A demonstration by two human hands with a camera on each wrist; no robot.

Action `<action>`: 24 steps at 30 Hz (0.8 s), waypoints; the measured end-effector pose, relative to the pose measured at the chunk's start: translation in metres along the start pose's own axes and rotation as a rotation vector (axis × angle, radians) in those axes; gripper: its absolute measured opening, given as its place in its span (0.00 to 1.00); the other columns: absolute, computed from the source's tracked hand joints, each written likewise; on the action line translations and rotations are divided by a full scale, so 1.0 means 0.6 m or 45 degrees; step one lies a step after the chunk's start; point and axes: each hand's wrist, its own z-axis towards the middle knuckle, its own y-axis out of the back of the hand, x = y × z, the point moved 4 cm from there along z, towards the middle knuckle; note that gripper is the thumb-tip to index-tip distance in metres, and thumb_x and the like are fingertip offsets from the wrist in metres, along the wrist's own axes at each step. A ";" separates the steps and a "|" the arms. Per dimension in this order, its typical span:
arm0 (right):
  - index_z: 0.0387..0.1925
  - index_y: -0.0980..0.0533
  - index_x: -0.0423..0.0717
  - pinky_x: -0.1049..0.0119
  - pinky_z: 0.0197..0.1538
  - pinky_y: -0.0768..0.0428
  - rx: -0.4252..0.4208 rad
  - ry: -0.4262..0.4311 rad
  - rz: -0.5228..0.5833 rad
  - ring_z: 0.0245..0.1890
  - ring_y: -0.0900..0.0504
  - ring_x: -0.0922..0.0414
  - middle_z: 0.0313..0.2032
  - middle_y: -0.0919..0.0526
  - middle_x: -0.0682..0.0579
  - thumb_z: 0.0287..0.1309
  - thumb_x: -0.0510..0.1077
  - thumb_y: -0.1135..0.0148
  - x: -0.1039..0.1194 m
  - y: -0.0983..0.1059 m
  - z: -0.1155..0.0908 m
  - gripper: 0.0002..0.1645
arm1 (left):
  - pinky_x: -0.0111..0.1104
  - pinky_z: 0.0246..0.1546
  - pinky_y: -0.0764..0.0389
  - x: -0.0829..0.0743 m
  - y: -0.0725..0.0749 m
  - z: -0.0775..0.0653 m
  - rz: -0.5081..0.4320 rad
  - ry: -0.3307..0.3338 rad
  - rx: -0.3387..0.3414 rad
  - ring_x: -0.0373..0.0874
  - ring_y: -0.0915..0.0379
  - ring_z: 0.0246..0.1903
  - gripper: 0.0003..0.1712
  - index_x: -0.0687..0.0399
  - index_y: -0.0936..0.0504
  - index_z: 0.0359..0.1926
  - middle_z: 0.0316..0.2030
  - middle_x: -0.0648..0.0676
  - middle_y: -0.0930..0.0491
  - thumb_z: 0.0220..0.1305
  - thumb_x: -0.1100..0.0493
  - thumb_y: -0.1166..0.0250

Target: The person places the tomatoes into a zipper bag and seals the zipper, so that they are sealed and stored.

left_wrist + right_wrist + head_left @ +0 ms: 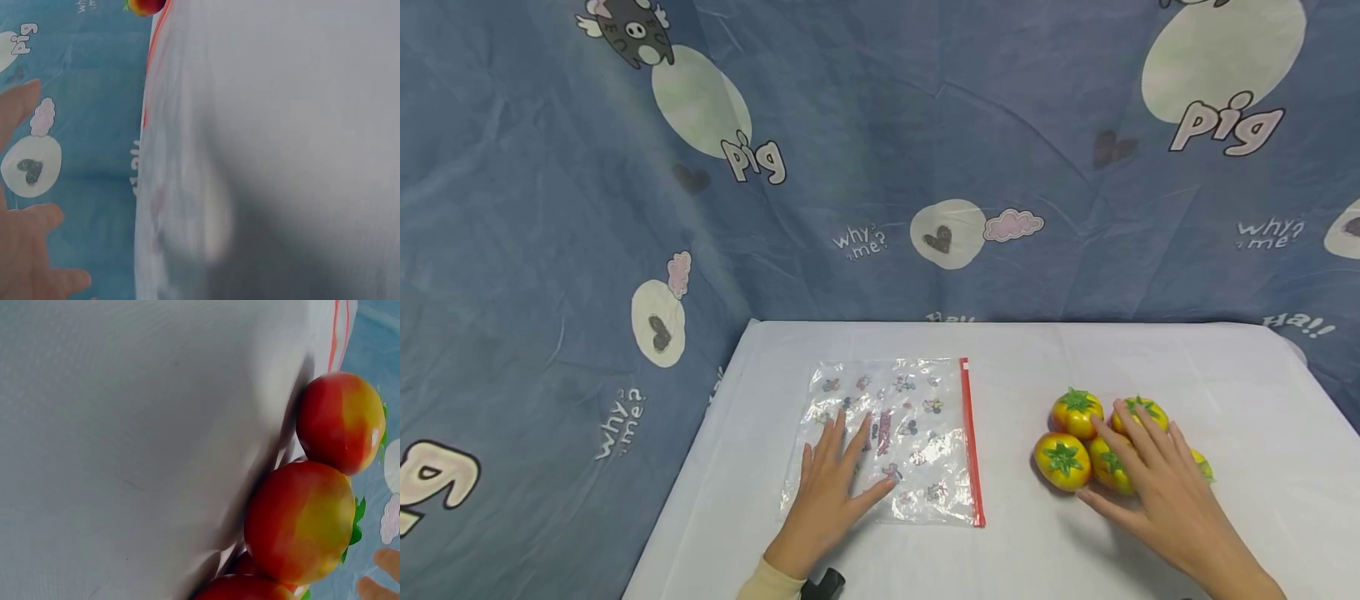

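Observation:
A clear plastic zip bag (925,417) with small printed figures lies flat, its red zip edge (972,450) facing right. My left hand (831,496) is over the bag's lower left part, fingers spread and holding nothing. To the right, several red-and-yellow tomatoes (1062,462) with green leafy tops sit clustered together. Above them my right hand (1172,492) reaches with extended, spread fingers, partly hiding those at the right. In the right wrist view its fingertips (387,562) appear apart from the nearest tomato (300,522).
Both the bag and the tomatoes lie on a white-covered table (1022,550). Blue cloth (850,150) with pig prints hangs behind it and along the left side. A black device (823,585) is at my left wrist.

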 end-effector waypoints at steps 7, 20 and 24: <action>0.77 0.36 0.53 0.47 0.85 0.73 -0.032 0.058 0.002 0.82 0.52 0.42 0.82 0.47 0.45 0.51 0.68 0.25 0.007 -0.002 0.002 0.56 | 0.74 0.76 0.62 -0.002 -0.023 0.005 -0.023 0.001 0.038 0.61 0.65 0.82 0.53 0.37 0.47 0.83 0.83 0.60 0.56 0.64 0.27 0.38; 0.78 0.38 0.57 0.37 0.84 0.67 -0.009 0.059 0.012 0.81 0.50 0.40 0.82 0.48 0.47 0.51 0.67 0.25 0.015 -0.005 0.008 0.57 | 0.76 0.75 0.66 -0.029 -0.055 0.007 -0.049 -0.085 0.101 0.59 0.66 0.83 0.54 0.41 0.39 0.80 0.83 0.50 0.53 0.60 0.24 0.37; 0.78 0.37 0.57 0.37 0.85 0.67 -0.006 0.061 0.012 0.81 0.49 0.40 0.82 0.48 0.47 0.51 0.67 0.25 0.016 -0.005 0.009 0.57 | 0.76 0.75 0.67 -0.033 -0.060 0.008 -0.047 -0.096 0.114 0.57 0.67 0.83 0.54 0.41 0.40 0.80 0.83 0.50 0.55 0.60 0.25 0.35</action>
